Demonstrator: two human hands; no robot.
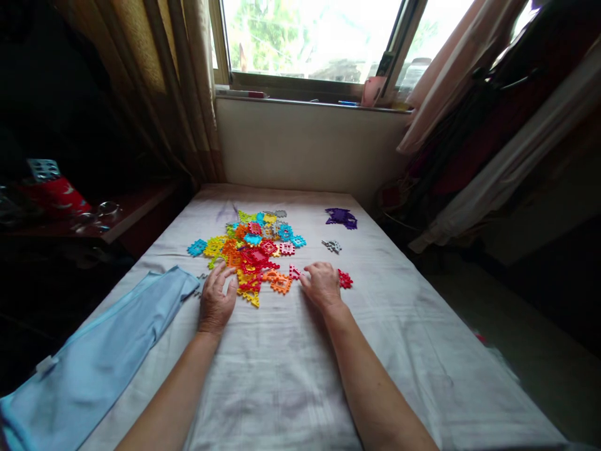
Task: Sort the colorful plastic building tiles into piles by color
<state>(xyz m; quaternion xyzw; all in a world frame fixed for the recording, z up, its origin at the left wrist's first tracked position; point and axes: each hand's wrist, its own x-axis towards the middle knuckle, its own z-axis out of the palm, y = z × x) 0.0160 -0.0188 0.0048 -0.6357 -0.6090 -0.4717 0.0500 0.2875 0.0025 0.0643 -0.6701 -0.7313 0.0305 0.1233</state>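
A pile of colourful plastic interlocking tiles lies on the cloth-covered table, with toothed square, triangular and round pieces in it. My left hand rests at the pile's left front edge, thumb and fingers apart, curved around nothing I can see. At the right side of the pile, my right hand has its fingers curled and its fingertips closed at the edge of a small red tile. Several red tiles lie just beyond that hand's right side, partly covered by it. Grey tiles sit above it, and purple tiles are grouped farther back.
Light blue folded fabric covers the table's left side. A window sill with a pink cup runs behind the table. Curtains hang at left, clothes at right. Glasses stand on a dark side surface.
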